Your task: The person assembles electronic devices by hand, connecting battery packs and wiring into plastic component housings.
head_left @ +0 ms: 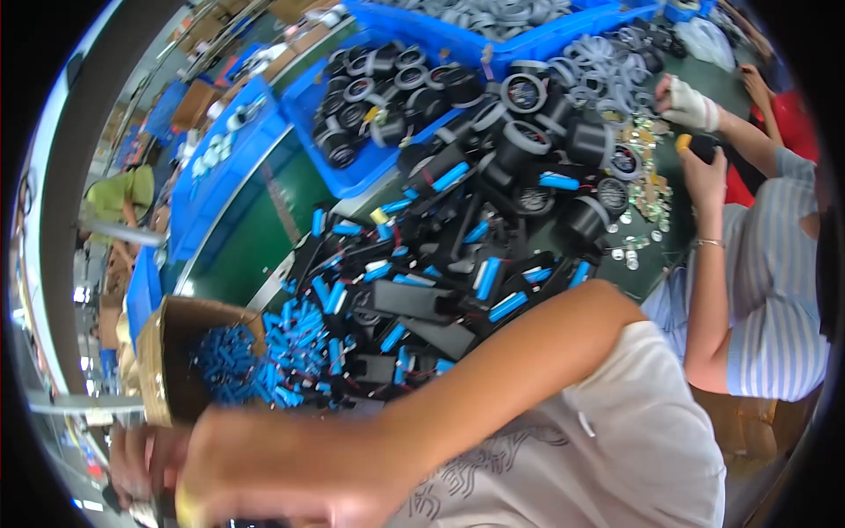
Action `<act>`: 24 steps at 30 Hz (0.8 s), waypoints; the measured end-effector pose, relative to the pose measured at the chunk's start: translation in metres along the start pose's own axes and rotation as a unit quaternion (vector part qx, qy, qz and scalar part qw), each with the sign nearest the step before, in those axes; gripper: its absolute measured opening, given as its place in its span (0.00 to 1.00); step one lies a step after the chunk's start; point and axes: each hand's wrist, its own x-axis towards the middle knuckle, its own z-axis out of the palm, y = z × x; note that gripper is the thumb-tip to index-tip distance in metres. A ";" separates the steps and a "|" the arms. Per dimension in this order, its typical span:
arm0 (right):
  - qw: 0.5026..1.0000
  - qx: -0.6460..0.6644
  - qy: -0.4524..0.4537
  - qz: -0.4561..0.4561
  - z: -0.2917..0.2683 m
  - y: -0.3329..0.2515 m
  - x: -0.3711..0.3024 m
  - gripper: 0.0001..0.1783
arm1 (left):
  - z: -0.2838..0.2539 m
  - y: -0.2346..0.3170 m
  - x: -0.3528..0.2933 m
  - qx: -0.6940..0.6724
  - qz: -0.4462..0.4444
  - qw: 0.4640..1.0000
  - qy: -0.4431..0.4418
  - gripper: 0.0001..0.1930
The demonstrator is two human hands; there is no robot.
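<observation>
My right forearm crosses the lower part of the view toward the left, and my right hand [264,462] is blurred by motion, its fingers curled in. A small yellow patch shows at its lower edge, too smeared to name. Just beyond it, at the lower left, is my left hand [141,462] with bent fingers, partly covered by the right. Whatever the two hands hold is hidden. Above them a cardboard box [151,361] lies tipped with blue wired battery cells [295,348] spilling out. Black plastic housings [409,301] with blue cells among them are heaped on the table beyond my arm.
Black cylinders with grey rims [524,145] pile up beside a blue bin [352,180] of similar parts. Grey rings [590,70] lie farther back. At the right, a co-worker's gloved hand [691,104] and bare hand [704,176] are near small circuit boards [650,180].
</observation>
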 end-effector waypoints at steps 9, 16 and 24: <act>0.967 -0.164 0.011 0.195 -0.060 0.008 -0.047 0.40 | 0.067 0.024 -0.026 0.164 -0.036 0.984 0.065 0.17; 0.945 -0.273 -0.025 0.179 -0.066 0.005 -0.050 0.39 | 0.058 0.022 -0.028 0.200 -0.030 0.977 0.064 0.20; 0.948 -0.263 -0.022 0.180 -0.067 0.005 -0.051 0.38 | 0.053 0.024 -0.028 0.148 -0.051 0.988 0.006 0.19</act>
